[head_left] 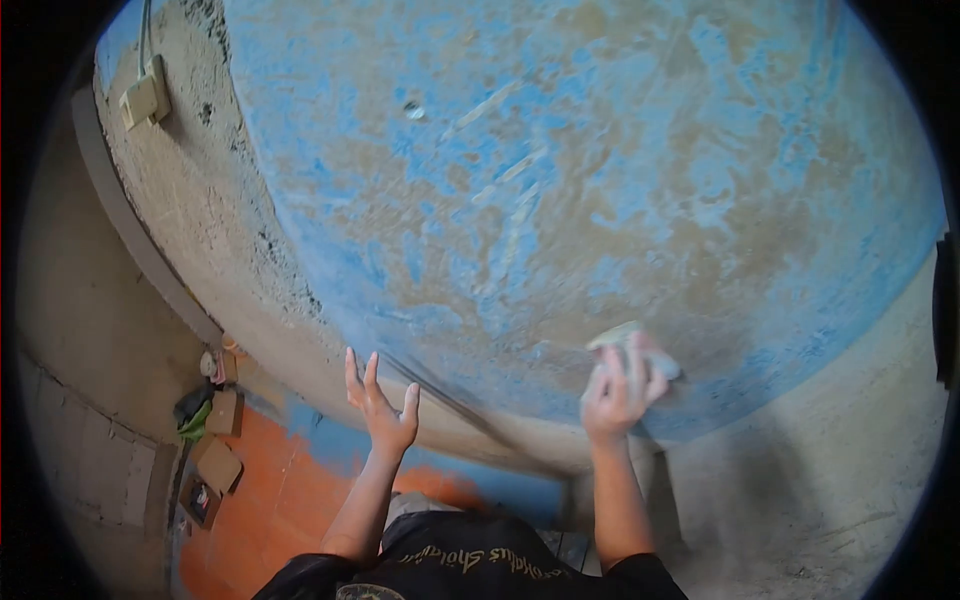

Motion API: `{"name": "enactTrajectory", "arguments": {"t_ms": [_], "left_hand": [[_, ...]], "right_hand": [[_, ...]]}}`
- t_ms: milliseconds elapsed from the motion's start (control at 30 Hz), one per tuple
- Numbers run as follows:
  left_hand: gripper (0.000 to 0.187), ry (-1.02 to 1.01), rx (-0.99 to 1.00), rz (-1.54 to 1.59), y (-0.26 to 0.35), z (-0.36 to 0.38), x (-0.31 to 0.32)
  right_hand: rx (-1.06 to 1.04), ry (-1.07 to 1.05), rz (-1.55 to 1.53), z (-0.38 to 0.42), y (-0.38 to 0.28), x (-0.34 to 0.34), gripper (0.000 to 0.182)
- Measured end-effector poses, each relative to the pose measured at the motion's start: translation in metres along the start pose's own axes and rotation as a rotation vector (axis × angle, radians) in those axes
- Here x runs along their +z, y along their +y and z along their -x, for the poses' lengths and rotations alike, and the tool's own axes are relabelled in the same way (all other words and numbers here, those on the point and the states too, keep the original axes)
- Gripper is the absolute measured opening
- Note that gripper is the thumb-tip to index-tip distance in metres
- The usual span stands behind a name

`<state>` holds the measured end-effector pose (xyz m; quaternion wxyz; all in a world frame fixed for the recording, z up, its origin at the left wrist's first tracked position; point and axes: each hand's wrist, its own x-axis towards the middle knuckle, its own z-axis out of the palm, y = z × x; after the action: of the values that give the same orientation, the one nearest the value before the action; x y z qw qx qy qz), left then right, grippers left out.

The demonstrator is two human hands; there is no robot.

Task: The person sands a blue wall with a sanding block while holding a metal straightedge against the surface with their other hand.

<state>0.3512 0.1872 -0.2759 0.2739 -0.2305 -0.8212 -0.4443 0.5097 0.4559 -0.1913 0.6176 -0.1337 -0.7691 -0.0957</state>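
Observation:
My right hand (617, 398) is closed around a pale, flat pad (614, 336) dusted whitish, one edge showing above the fingertips and another part past the knuckles. It presses against the lower part of a wall (450, 220) whose blue paint is worn through to grey-brown patches. White dust coats the fingers of this hand, which are slightly blurred. To the left, my left hand (382, 408) is raised with fingers spread and thumb apart, holding nothing. It overlaps the wall's bare lower strip in this view.
A beige electrical box (145, 97) with a cable hangs on the upper left plaster. Below left, an open cardboard box (217, 464) and a green-and-black bundle (196, 412) lie by the orange floor (270, 500). A dark object (944, 310) juts in at the right edge.

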Motion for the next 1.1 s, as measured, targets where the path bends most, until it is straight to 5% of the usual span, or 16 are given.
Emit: {"name": "enactTrajectory", "arguments": {"t_ms": [100,300,400,433,567,800,933,967,1067,1100], "left_hand": [[0.078,0.006,-0.027,0.015,-0.010,0.007,-0.001],[0.078,-0.009,-0.040,0.046,-0.024,-0.004,-0.011],[0.076,0.036,-0.050,0.027,-0.038,-0.021,-0.027],[0.075,0.045,-0.059,0.018,-0.043,-0.024,-0.033],[0.070,0.025,-0.094,0.031,-0.062,-0.042,-0.044],[0.070,0.045,-0.038,0.065,-0.108,-0.084,-0.062],[0.074,0.106,0.039,0.073,-0.135,-0.112,-0.074],[0.074,0.131,0.047,0.061,-0.142,-0.120,-0.078],[0.075,0.182,0.050,0.044,-0.165,-0.136,-0.089],[0.076,0.186,0.046,0.050,-0.174,-0.141,-0.091]], "right_hand": [[0.420,0.222,0.031,-0.033,-0.015,-0.003,0.032],[0.078,-0.030,-0.104,-0.006,-0.070,0.030,0.029],[0.238,0.223,0.040,-0.020,-0.054,0.037,0.027],[0.433,0.277,-0.025,-0.027,-0.064,0.038,0.024],[0.004,-0.022,-0.013,0.000,-0.090,0.052,0.031],[0.241,0.196,0.099,-0.036,-0.113,0.062,0.030],[0.018,0.071,0.067,-0.019,-0.129,0.075,0.030],[0.109,0.137,0.171,-0.024,-0.124,0.074,0.028],[0.666,0.484,-0.161,-0.050,-0.154,0.085,0.027],[0.352,0.283,0.169,-0.041,-0.151,0.083,0.026]]}}
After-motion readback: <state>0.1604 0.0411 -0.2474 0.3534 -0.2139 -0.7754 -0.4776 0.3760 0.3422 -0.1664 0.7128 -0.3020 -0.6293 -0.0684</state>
